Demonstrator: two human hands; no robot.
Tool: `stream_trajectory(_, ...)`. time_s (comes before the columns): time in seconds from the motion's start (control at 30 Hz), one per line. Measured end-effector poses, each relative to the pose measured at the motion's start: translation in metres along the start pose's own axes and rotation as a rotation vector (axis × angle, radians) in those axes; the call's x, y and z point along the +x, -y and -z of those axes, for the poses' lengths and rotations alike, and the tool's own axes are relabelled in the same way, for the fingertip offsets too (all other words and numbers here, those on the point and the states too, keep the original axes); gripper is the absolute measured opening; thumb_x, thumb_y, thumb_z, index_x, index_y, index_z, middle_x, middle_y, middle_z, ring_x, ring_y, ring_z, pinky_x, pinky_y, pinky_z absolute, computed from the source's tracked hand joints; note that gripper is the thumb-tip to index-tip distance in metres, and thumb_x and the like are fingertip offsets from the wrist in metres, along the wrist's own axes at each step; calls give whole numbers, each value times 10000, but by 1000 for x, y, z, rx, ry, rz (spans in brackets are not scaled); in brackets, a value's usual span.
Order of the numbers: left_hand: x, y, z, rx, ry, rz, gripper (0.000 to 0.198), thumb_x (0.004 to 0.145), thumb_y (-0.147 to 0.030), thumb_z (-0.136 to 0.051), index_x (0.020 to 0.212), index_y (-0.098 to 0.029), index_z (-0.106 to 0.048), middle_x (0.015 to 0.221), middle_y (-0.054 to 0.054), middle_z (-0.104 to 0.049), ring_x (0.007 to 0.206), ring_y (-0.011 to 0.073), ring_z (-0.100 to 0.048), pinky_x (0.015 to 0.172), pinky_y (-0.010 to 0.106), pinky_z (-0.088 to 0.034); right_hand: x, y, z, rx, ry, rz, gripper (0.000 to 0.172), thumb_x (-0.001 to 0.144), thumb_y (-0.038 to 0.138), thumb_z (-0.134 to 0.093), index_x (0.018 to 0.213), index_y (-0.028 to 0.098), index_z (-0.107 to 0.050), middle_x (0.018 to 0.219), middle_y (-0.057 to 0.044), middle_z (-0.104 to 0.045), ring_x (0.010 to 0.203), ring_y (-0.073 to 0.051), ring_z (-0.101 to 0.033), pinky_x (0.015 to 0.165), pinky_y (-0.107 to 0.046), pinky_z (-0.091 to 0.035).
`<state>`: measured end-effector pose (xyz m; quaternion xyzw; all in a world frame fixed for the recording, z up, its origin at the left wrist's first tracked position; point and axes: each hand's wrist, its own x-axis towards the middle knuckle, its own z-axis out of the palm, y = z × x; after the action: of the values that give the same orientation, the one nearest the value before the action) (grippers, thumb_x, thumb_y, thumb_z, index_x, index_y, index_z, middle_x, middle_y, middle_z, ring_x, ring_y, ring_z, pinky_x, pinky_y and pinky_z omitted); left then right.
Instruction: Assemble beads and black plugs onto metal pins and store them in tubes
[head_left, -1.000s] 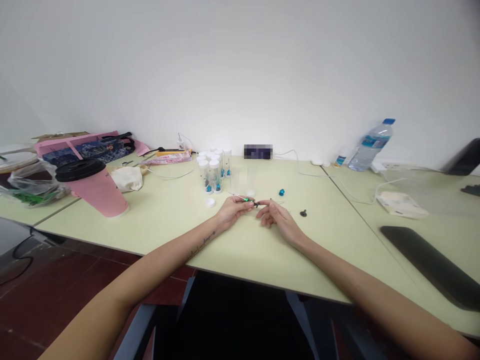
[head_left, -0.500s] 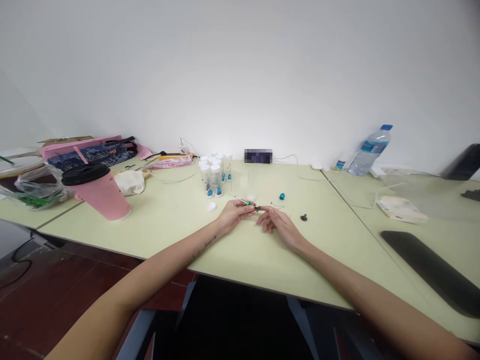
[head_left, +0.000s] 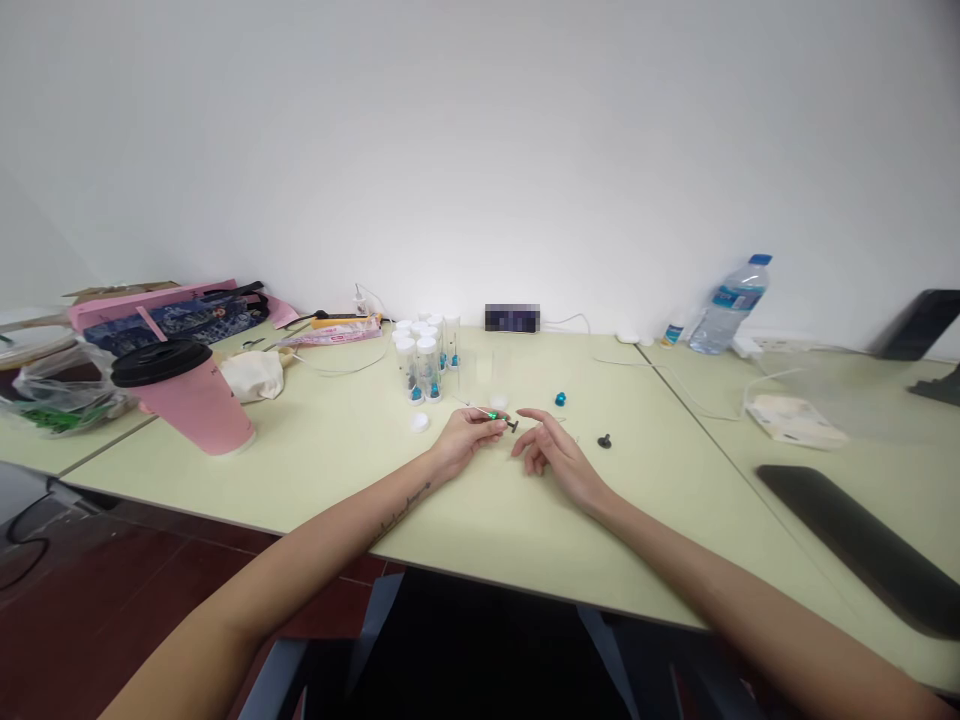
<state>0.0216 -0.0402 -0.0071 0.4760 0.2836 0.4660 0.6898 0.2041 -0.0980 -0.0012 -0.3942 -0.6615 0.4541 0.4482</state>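
Observation:
My left hand (head_left: 465, 440) pinches a small green piece (head_left: 496, 414) between thumb and fingers. A thin pale wire runs from it toward the upper left, and a small black T-shaped part (head_left: 513, 426) sticks out at its right end. My right hand (head_left: 562, 458) is apart from it, just to the right, fingers loosely spread and holding nothing. Beyond the right hand lies a shiny blue part (head_left: 560, 399). To its right rests a black disc with a peg (head_left: 604, 441). Left of my left hand lies a white cap (head_left: 419, 422).
Several clear tubes with white caps (head_left: 427, 360) stand behind my left hand. A pink cup (head_left: 199, 400) leans at left. At right are a water bottle (head_left: 729, 305), a white cable (head_left: 686, 402) and a long dark pad (head_left: 855, 545). A pixelated device (head_left: 512, 318) stands against the wall.
My right index finger has come away from the black part and lifted slightly. My left hand keeps hold of the green piece. The whole view has shifted a little.

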Motion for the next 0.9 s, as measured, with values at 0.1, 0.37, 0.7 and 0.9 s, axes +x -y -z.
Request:
stream_trajectory(0.1, 1, 0, 1, 7, 2, 0, 265, 587, -234, -845, 801, -112, -747, 801, 50, -702, 697, 103, -577, 710, 262, -422, 0, 1, 1, 2, -5, 8, 461, 965, 542, -343, 1246, 203, -483, 855, -47, -638, 587, -138, -572, 553, -274, -435)
stream_trajectory(0.37, 0, -1, 1, 0, 1, 6, 285, 598, -248, -843, 822, -105, -740, 752, 31, -685, 610, 70, -534, 648, 243, -410, 1, -1, 1, -1, -10, -13, 496, 965, 546, -334, 1208, 159, -526, 842, -71, -662, 573, -142, -574, 532, -275, -431)
stream_trajectory(0.7, 1, -1, 0, -20, -3, 25, 298, 589, -254, -850, 813, -98, -729, 767, 48, -702, 644, 84, -575, 692, 252, -441, 1, -1, 2, -9, -12, -14, 486, 961, 551, -345, 1220, 179, -521, 849, -69, -653, 578, -148, -574, 530, -282, -435)
stream_trajectory(0.9, 1, -4, -1, -25, -6, 37, 325, 591, -255, -850, 852, -102, -730, 766, 50, -708, 615, 78, -570, 655, 245, -429, 0, 0, 2, -8, -18, -21, 473, 967, 535, -342, 1298, 214, -446, 863, -57, -643, 577, -149, -569, 547, -292, -452)
